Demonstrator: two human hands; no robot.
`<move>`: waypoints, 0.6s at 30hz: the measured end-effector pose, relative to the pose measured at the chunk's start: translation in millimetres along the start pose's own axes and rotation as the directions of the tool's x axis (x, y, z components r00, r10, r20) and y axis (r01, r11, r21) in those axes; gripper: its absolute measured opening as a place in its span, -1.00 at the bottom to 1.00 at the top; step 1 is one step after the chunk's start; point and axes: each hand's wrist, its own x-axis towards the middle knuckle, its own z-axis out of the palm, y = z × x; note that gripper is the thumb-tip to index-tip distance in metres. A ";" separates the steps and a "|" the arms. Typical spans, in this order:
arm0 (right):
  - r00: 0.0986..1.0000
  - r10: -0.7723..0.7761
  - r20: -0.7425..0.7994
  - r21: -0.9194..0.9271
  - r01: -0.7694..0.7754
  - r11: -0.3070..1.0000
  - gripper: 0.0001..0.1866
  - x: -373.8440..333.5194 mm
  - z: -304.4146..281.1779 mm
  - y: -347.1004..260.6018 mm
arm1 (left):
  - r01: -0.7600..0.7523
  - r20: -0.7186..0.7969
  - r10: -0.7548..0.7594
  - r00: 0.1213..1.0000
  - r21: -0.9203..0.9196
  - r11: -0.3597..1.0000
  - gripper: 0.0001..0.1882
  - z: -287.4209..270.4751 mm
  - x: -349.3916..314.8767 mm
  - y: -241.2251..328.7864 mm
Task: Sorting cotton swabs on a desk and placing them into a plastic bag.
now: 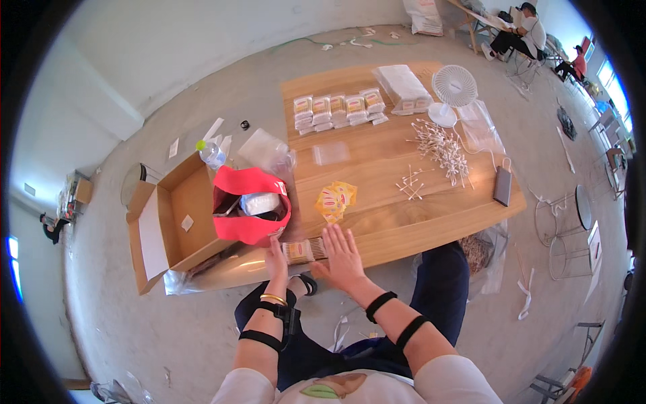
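Note:
Near the table's front edge lies a clear packet of cotton swabs (pixel 297 253) with a printed card inside, between my two hands. At its left end my left hand (pixel 276 261) stands on edge, fingers stretched out and touching the packet. My right hand (pixel 343 258) rests at the other end, palm down with fingers extended, partly over the swab ends. Just beyond the packet is a loose pile of yellow printed cards (pixel 335 200). Loose cotton swabs (pixel 441 149) are heaped at the right, with a smaller scatter (pixel 410 183) nearer me.
A red fabric bag (pixel 235 183) and an open cardboard box (pixel 176 252) stand to the left. Filled swab packets (pixel 336 111) line the back beside a plastic-wrapped white stack (pixel 404 87). A white fan (pixel 455 86) and a grey power bank (pixel 503 186) are on the right.

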 end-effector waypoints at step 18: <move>0.990 0.130 0.043 0.226 -0.137 0.964 -0.32 10.4 -8.0 -27.6 | -0.077 0.108 0.083 0.991 -0.064 0.995 -0.53 -28.5 -5.3 -3.0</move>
